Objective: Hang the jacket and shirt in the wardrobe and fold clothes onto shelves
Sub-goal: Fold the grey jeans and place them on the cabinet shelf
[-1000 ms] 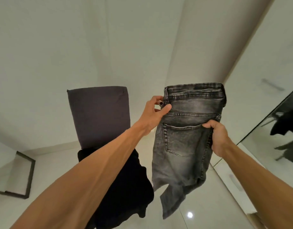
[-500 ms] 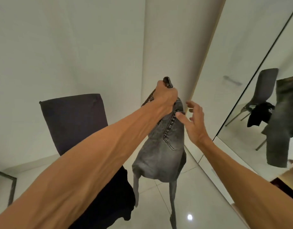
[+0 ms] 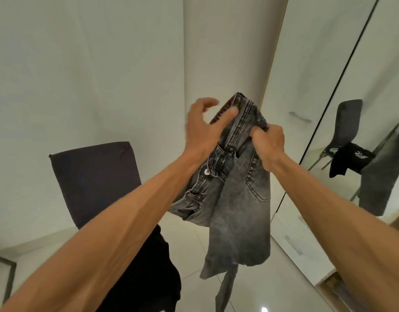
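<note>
Grip on the grey jeans (image 3: 239, 210) has changed hands since half a second ago: then the left hand clutched the waistband and the right was open beside it, and now it is the other way round. The right hand (image 3: 269, 144) has its fingers curled tight on a bunch of denim at the waistband, next to the back pocket, and carries the whole weight. The left hand (image 3: 202, 131) is spread wide, and its fingers (image 3: 231, 112) are blurred, one just touching the doubled waistband edge without closing on it.

From that grip the jeans hang straight down in front of the person, long axis vertical, waistband up at the fingers and legs trailing toward the tiled floor. The front half with the button sags to the left under the left wrist. So the loose side lies just below and left of the open fingers. The left hand is the nearer one to gather it, which is probably what the fold needs next.

Beyond the hands, to the left, stands a dark grey chair (image 3: 92, 181) with a black garment (image 3: 149, 278) draped over its seat. To the right is a white wardrobe door (image 3: 306, 75), closed, with a bar handle (image 3: 300, 117), and then a mirror (image 3: 385, 97) reflecting the chair and the jeans. A drawer front (image 3: 291, 244) low on the right is also closed. No shelf is in view, and what is inside cannot be told.
</note>
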